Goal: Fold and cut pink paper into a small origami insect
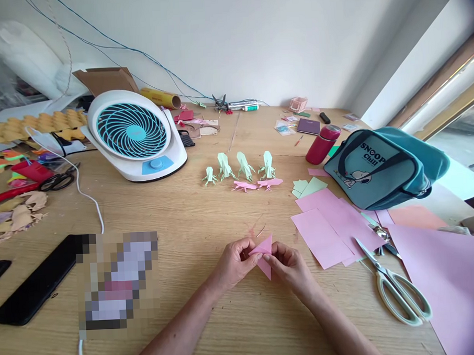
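Between two hands (236,260) (291,264) — one pink paper (265,245)

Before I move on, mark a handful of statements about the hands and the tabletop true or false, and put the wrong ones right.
1. The left hand and the right hand both hold the folded pink paper. True.
2. The scissors lie to the right of both hands. True.
3. The right hand holds the scissors. False: it grips the folded pink paper, and the scissors lie apart from it.
4. Four pale green figures stand beyond the hands. True.
5. The red bottle stands left of the teal bag. True.
6. The teal bag is to the left of the pale green figures. False: it is to their right.
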A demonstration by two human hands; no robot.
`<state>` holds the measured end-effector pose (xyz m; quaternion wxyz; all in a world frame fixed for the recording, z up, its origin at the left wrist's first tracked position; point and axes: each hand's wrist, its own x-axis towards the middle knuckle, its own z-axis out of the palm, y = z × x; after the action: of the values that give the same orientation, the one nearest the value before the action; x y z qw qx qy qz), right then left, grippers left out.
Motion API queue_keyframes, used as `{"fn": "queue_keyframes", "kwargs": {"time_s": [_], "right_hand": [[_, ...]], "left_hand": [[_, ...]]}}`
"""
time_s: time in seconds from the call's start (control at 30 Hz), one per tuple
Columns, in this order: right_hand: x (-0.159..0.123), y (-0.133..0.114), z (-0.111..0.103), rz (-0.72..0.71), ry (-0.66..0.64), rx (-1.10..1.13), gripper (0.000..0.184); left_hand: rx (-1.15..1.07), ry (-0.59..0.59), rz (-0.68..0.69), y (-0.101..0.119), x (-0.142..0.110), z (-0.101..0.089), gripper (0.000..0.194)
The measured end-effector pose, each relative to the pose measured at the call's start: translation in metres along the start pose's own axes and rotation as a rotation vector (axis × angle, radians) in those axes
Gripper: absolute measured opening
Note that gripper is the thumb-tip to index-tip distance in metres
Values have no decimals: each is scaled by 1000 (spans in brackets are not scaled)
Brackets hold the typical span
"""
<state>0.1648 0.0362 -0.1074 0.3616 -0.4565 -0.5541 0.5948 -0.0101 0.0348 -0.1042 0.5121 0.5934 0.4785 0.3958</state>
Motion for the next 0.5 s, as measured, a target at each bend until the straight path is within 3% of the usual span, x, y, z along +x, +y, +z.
{"fn": "queue_keyframes", "kwargs": {"time_s": [0.23, 0.5], "right_hand": [[-2, -10, -2, -21, -26, -27, 49], [-2, -3, -2, -41, -74, -43, 43]], "left_hand": [[-22, -28, 11, 6, -2, -3, 28], [42, 15, 49, 9, -3, -2, 32]]}}
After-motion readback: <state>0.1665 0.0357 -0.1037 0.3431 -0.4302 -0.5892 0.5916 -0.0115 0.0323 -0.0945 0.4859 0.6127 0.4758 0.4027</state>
